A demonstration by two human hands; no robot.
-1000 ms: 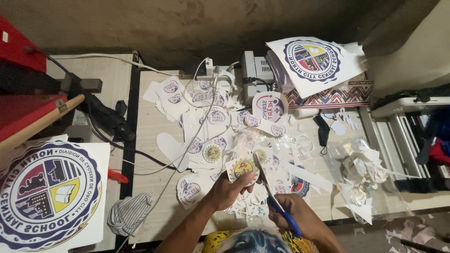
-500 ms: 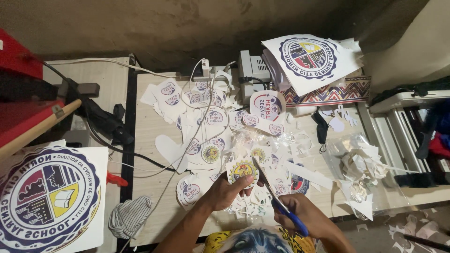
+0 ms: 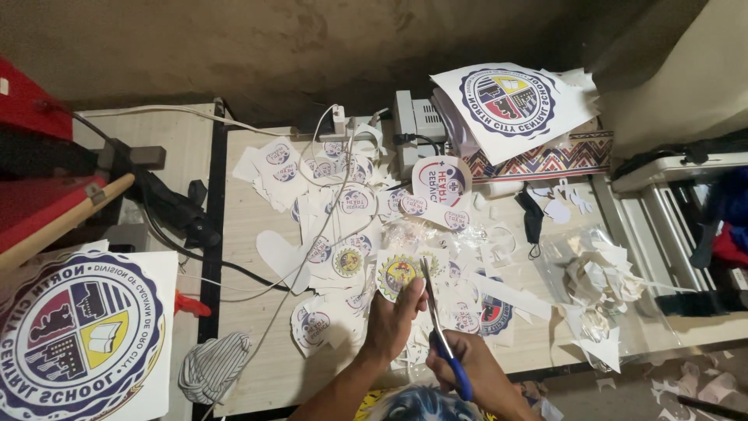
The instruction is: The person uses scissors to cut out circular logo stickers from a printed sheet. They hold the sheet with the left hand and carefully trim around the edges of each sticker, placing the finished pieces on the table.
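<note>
Holding a round printed sticker [image 3: 397,274] in my left hand [image 3: 393,316], fingers pinched on its lower edge, just above the tabletop [image 3: 249,234] near its front rim. My right hand [image 3: 467,370], at 5 o'clock from the sticker, fingers clenched through blue-handled scissors [image 3: 440,331], blades at the sticker's right edge. Cut-out stickers [image 3: 343,203] scattered at 12 o'clock; paper scraps [image 3: 596,284] at 3 o'clock.

Both hands, left [image 3: 397,316] and right [image 3: 460,366], are clenched side by side.
</note>
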